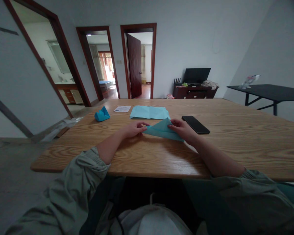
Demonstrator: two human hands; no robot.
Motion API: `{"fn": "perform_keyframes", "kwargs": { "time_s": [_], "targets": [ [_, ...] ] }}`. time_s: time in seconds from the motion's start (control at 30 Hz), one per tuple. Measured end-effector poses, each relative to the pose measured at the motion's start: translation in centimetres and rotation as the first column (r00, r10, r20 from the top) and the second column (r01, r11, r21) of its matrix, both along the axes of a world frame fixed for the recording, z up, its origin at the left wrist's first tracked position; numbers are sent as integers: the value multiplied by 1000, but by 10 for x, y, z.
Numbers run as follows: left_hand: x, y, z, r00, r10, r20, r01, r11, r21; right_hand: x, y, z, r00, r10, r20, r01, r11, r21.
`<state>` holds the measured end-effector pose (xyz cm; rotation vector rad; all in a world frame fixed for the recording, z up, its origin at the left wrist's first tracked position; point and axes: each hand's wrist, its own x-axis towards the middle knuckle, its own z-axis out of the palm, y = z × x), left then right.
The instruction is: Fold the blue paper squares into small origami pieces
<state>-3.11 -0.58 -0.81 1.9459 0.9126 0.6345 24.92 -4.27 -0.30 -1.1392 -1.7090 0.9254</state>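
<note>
A light blue folded paper [163, 130] with a raised triangular peak is held between my two hands, just above the wooden table. My left hand [136, 129] pinches its pointed left end. Near the peak on the right side, the thumb and fingers of my right hand [182, 130] grip the paper. Behind it lies a creased light blue sheet [150, 112], flat on the table. A darker blue folded paper piece [102, 114] stands at the left of the table.
On the wooden table [247, 140] a black phone [195, 124] lies right of my right hand. A small printed card [122, 109] rests near the far edge. Beyond are a black table [271, 92] at the right and a television [196, 75] on a cabinet.
</note>
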Motion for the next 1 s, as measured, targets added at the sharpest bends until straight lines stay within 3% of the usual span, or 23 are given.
{"fn": "perform_keyframes", "kwargs": {
  "time_s": [0.13,0.47,0.77,1.0],
  "targets": [
    [-1,1,-3,992,49,118,-45,998,-36,0,-3,3,999,13,-41,-12,1000,20],
    [-2,2,-4,982,-58,182,66,997,-37,-1,-3,1,995,49,-89,-48,999,15],
    [-2,4,-6,986,-57,156,56,998,11,0,-2,-2,991,67,-116,-66,998,11],
    [-1,2,-4,987,-39,154,45,998,-35,1,-4,1,993,72,-94,-69,997,40]
  ]
}}
